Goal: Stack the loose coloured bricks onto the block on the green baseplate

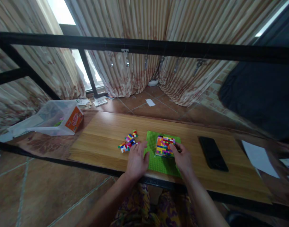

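Right grip (183,157) touching brick block (163,146) on green baseplate (163,165), closure unclear; left grip (137,160) loosely spread near loose bricks (127,146).

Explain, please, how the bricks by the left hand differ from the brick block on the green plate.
The bricks lie in an irregular cluster, while the brick block is compact and roughly rectangular. The bricks rest on the wooden tabletop; the brick block sits on the green plate. Both are multicoloured.

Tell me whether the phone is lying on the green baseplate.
No, the black phone lies on the wooden tabletop, right of the green baseplate and apart from it.
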`<state>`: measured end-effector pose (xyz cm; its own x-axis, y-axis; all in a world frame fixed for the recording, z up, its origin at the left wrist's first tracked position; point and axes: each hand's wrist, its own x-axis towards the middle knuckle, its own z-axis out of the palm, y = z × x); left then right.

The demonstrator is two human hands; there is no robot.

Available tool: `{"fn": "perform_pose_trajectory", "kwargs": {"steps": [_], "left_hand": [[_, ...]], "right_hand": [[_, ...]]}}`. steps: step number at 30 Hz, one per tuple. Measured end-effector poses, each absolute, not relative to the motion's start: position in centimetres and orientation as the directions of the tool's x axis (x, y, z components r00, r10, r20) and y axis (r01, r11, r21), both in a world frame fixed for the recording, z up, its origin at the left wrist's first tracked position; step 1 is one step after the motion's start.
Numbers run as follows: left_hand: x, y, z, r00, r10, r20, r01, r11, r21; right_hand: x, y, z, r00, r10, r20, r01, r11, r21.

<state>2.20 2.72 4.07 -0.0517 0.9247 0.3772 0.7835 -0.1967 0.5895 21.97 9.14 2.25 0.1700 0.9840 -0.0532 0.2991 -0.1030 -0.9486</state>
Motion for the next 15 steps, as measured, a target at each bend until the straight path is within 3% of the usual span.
{"fn": "perform_pose_trajectory", "kwargs": {"steps": [11, 15], "left_hand": [[-6.7, 0.1, 1.9, -0.328, 0.868, 0.374, 0.791, 0.036, 0.611], [-7.6, 1.2, 1.5, -0.410, 0.860, 0.304, 0.742, 0.120, 0.660]], "right_hand": [[22.4, 8.5, 1.6, 0.194, 0.979, -0.059, 0.240, -0.106, -0.965], [23.5, 7.7, 0.3, 0.281, 0.960, -0.018, 0.084, -0.044, -0.996]]}}
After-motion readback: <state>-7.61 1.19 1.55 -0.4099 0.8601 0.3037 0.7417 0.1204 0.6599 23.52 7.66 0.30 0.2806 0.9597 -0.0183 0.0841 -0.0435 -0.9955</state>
